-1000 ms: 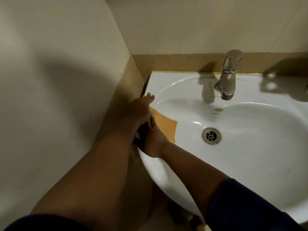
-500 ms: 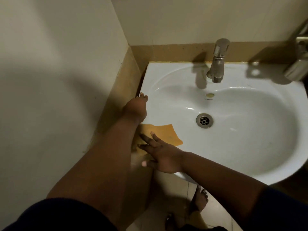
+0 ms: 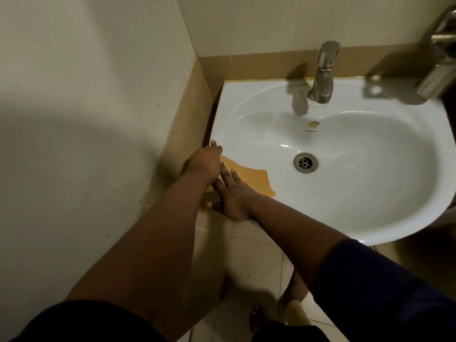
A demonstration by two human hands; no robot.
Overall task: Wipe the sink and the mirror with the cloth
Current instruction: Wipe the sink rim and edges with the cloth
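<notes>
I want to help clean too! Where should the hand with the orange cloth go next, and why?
Probably slide the right hand, pressing the flat orange cloth, along the white ceramic sink toward the round metal drain. The cloth lies at the sink's left front rim, and the left hand rests on the left rim.

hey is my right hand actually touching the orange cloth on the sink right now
Touching. The head view shows the right hand lying flat on the orange cloth at the sink rim, fingers straight, no gap visible.
</notes>
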